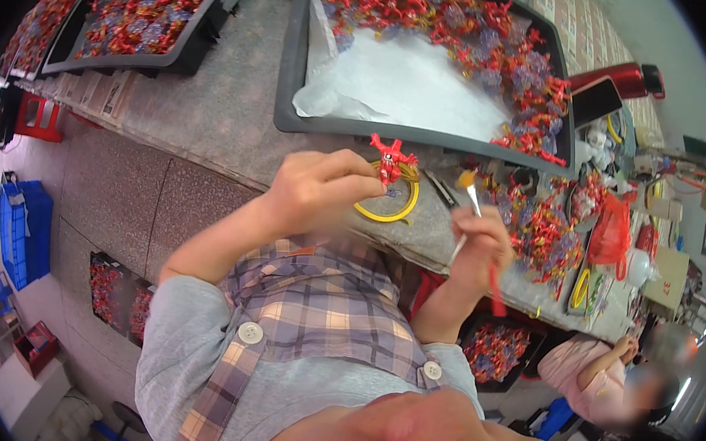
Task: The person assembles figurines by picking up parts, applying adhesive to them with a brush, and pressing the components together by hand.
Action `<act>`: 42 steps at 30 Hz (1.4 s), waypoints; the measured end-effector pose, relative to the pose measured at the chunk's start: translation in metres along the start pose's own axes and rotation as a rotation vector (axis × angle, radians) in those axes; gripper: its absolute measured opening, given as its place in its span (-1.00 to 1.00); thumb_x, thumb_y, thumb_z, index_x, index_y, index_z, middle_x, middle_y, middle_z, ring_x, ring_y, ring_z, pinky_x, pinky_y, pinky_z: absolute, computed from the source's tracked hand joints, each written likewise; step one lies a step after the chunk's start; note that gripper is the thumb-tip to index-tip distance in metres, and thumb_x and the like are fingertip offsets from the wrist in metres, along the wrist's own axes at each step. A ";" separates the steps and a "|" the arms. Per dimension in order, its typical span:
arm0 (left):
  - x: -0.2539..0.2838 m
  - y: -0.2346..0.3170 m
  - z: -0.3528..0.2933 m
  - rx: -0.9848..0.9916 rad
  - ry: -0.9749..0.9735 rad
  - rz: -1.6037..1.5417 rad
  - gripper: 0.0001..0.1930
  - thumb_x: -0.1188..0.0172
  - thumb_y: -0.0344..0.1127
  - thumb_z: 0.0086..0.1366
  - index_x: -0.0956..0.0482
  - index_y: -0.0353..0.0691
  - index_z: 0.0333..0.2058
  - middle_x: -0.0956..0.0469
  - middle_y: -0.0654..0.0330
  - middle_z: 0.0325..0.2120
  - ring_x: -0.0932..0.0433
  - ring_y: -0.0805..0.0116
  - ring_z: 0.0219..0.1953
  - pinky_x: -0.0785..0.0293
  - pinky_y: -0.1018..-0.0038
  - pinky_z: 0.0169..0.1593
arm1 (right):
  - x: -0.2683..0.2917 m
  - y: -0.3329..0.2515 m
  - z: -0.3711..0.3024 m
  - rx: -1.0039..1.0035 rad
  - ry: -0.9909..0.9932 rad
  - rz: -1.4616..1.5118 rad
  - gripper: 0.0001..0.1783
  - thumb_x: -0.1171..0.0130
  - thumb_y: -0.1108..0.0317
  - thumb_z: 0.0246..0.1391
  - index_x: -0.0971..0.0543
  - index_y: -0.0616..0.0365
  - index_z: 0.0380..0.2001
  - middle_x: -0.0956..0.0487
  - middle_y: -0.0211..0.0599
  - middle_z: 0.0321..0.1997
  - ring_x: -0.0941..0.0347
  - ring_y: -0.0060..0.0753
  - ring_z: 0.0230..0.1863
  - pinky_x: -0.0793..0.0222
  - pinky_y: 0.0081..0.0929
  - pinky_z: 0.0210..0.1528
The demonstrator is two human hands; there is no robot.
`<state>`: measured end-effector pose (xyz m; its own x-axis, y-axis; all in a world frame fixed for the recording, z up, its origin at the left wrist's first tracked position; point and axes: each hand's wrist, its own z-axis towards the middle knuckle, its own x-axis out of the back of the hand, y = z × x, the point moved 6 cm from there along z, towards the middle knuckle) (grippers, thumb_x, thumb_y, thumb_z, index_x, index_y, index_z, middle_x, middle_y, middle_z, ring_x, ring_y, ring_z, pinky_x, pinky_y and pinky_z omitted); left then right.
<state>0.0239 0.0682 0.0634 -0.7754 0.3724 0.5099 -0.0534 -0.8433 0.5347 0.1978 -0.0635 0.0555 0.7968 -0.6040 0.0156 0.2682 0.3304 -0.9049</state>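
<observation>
My left hand (320,186) pinches a small red toy figure (391,162) with spread limbs between thumb and fingers, above the table's front edge. In my right hand (485,242) is a small paintbrush (475,201), with its yellowish bristles pointing up and away from me. A red strip (495,290) hangs below that hand; I cannot tell what it belongs to. Under the figure, a yellow ring (412,207) lies on the table, partly hidden by my left fingers. Between the hands lies a dark, slim metal tool (440,189), its kind unclear.
A black tray (287,89) lined with white sheet holds many red, purple and yellow pieces ahead. More filled trays (184,59) stand at the left. Loose pieces (540,237) and a red bag (611,230) lie to the right. A co-worker (600,372) sits at lower right.
</observation>
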 end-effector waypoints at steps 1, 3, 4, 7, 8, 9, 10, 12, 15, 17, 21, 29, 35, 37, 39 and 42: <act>-0.006 0.000 -0.005 0.012 -0.010 0.021 -0.81 -0.25 -0.36 -0.16 -0.56 -0.10 -0.45 -0.52 0.32 -0.48 -0.51 0.40 -0.55 -0.43 0.52 -0.51 | -0.008 0.000 -0.003 -0.021 -0.031 -0.147 -0.69 0.04 0.23 0.15 -0.52 0.29 -0.41 -0.54 -0.17 -0.39 -0.36 -0.53 -0.56 -0.26 -0.64 -0.45; -0.015 0.004 -0.009 0.009 -0.052 -0.010 -0.79 -0.24 -0.35 -0.18 -0.57 -0.09 -0.44 -0.52 0.33 -0.47 -0.51 0.41 -0.55 -0.43 0.52 -0.52 | -0.015 0.012 -0.015 -0.201 0.000 -0.059 -0.76 0.04 0.32 0.15 -0.52 0.29 -0.35 -0.55 -0.19 -0.34 -0.42 -0.52 -0.50 -0.28 -0.65 -0.43; -0.019 0.006 -0.012 0.011 -0.072 -0.012 -0.77 -0.23 -0.34 -0.20 -0.57 -0.08 -0.43 -0.52 0.34 -0.46 -0.51 0.42 -0.55 -0.42 0.52 -0.52 | -0.020 0.023 -0.022 -0.361 0.004 0.049 -0.81 0.05 0.41 0.14 -0.51 0.28 -0.29 -0.56 -0.21 -0.29 -0.47 -0.50 -0.44 -0.31 -0.66 -0.41; -0.029 0.009 -0.019 -0.008 -0.106 -0.005 -0.76 -0.20 -0.35 -0.19 -0.58 -0.02 -0.42 -0.51 0.36 -0.45 -0.52 0.42 -0.53 -0.43 0.51 -0.50 | -0.026 0.026 -0.028 -0.339 -0.007 -0.069 -0.74 -0.07 0.61 0.01 -0.48 0.32 -0.16 -0.56 -0.23 -0.27 -0.52 -0.47 -0.27 -0.42 -0.62 -0.26; -0.030 0.011 -0.020 -0.022 -0.110 0.021 -0.76 -0.20 -0.35 -0.19 -0.58 0.00 -0.42 -0.51 0.36 -0.45 -0.52 0.42 -0.53 -0.43 0.50 -0.50 | -0.025 0.026 -0.030 -0.345 0.005 -0.073 -0.74 -0.07 0.61 0.01 -0.48 0.32 -0.16 -0.56 -0.23 -0.27 -0.52 -0.47 -0.27 -0.42 -0.62 -0.26; -0.032 0.012 -0.020 -0.024 -0.117 0.012 -0.76 -0.20 -0.35 -0.19 -0.58 0.00 -0.42 -0.51 0.36 -0.45 -0.52 0.42 -0.53 -0.43 0.50 -0.50 | -0.026 0.028 -0.033 -0.382 -0.003 -0.004 -0.74 -0.08 0.60 0.01 -0.48 0.33 -0.17 -0.56 -0.24 -0.26 -0.51 -0.48 -0.27 -0.42 -0.61 -0.25; -0.033 0.014 -0.020 -0.025 -0.124 0.013 -0.77 -0.20 -0.35 -0.18 -0.59 0.02 -0.42 -0.51 0.37 -0.46 -0.52 0.42 -0.52 -0.43 0.51 -0.49 | -0.027 0.031 -0.035 -0.416 -0.015 0.069 -0.74 -0.09 0.59 0.01 -0.47 0.33 -0.17 -0.55 -0.24 -0.26 -0.51 -0.49 -0.27 -0.43 -0.59 -0.23; -0.033 0.016 -0.020 -0.026 -0.134 0.013 -0.77 -0.19 -0.35 -0.18 -0.59 0.03 -0.42 -0.50 0.37 -0.47 -0.52 0.42 -0.51 -0.43 0.51 -0.49 | -0.026 0.037 -0.039 -0.430 0.018 0.137 -0.76 -0.10 0.57 0.02 -0.48 0.33 -0.18 -0.56 -0.25 -0.27 -0.51 -0.50 -0.28 -0.43 -0.60 -0.25; -0.034 0.018 -0.019 0.008 -0.143 -0.032 -0.77 -0.20 -0.37 -0.18 -0.58 0.01 -0.42 -0.50 0.38 -0.47 -0.52 0.42 -0.49 -0.44 0.51 -0.48 | -0.024 0.038 -0.042 -0.483 0.002 0.221 -0.78 -0.10 0.55 0.03 -0.48 0.32 -0.20 -0.56 -0.24 -0.29 -0.51 -0.51 -0.29 -0.42 -0.61 -0.26; -0.035 0.014 -0.022 0.113 -0.121 -0.135 -0.73 -0.28 -0.42 -0.23 -0.58 -0.05 -0.43 -0.50 0.34 -0.46 -0.52 0.37 -0.48 -0.46 0.49 -0.45 | -0.025 0.038 -0.043 -0.477 0.003 0.245 -0.80 -0.10 0.53 0.04 -0.47 0.32 -0.22 -0.56 -0.23 -0.30 -0.51 -0.51 -0.30 -0.42 -0.62 -0.27; -0.037 0.013 -0.029 0.157 -0.009 -0.191 -0.56 -0.37 -0.50 -0.27 -0.53 -0.13 -0.28 -0.49 0.23 -0.37 -0.53 0.35 -0.43 -0.49 0.47 -0.39 | -0.025 0.039 -0.045 -0.473 0.013 0.259 -0.81 -0.09 0.53 0.04 -0.46 0.32 -0.23 -0.56 -0.23 -0.30 -0.51 -0.51 -0.30 -0.42 -0.59 -0.24; -0.068 -0.006 -0.049 0.747 -0.175 -0.770 -0.15 -0.36 -0.58 -0.16 -0.15 -0.16 0.15 -0.44 0.14 -0.14 -0.49 0.36 -0.13 -0.46 0.46 -0.08 | -0.023 0.037 -0.048 -0.443 0.019 0.074 -0.85 -0.10 0.53 0.04 -0.47 0.32 -0.28 -0.53 -0.28 -0.30 -0.48 -0.52 -0.24 -0.42 -0.56 -0.15; -0.072 -0.003 -0.049 0.948 -0.202 -1.240 -0.20 -0.34 -0.32 -0.01 -0.09 -0.29 0.18 -0.45 0.10 -0.12 -0.43 0.37 -0.07 -0.34 0.48 0.01 | -0.026 0.035 -0.050 -0.516 0.010 0.176 -0.82 -0.17 0.49 -0.01 -0.49 0.30 -0.30 -0.53 -0.29 -0.31 -0.47 -0.56 -0.29 -0.38 -0.61 -0.20; -0.070 -0.004 -0.049 0.997 -0.210 -1.274 -0.19 -0.35 -0.28 -0.01 -0.10 -0.32 0.17 -0.45 0.09 -0.12 -0.43 0.37 -0.07 -0.34 0.49 0.00 | -0.025 0.036 -0.050 -0.497 -0.012 0.133 -0.80 -0.18 0.48 -0.02 -0.49 0.30 -0.29 -0.53 -0.29 -0.32 -0.47 -0.57 -0.30 -0.37 -0.62 -0.22; -0.069 -0.004 -0.050 1.044 -0.218 -1.308 -0.18 -0.35 -0.24 -0.02 -0.11 -0.34 0.16 -0.45 0.08 -0.13 -0.43 0.37 -0.08 -0.33 0.50 0.00 | -0.025 0.035 -0.049 -0.476 -0.034 0.091 -0.79 -0.20 0.47 -0.04 -0.49 0.30 -0.29 -0.53 -0.30 -0.33 -0.47 -0.57 -0.31 -0.37 -0.62 -0.23; -0.069 -0.004 -0.052 1.111 -0.242 -1.322 -0.17 -0.36 -0.19 -0.04 -0.13 -0.36 0.15 -0.46 0.10 -0.17 -0.43 0.37 -0.08 -0.33 0.48 0.00 | -0.027 0.033 -0.047 -0.442 -0.050 0.084 -0.79 -0.20 0.46 -0.04 -0.49 0.30 -0.29 -0.53 -0.30 -0.34 -0.46 -0.57 -0.32 -0.36 -0.62 -0.23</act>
<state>0.0454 0.0252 -0.0088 -0.4604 0.6636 -0.5896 -0.0186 0.6568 0.7538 0.1593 -0.0705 0.0053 0.8341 -0.5488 -0.0554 -0.0473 0.0288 -0.9985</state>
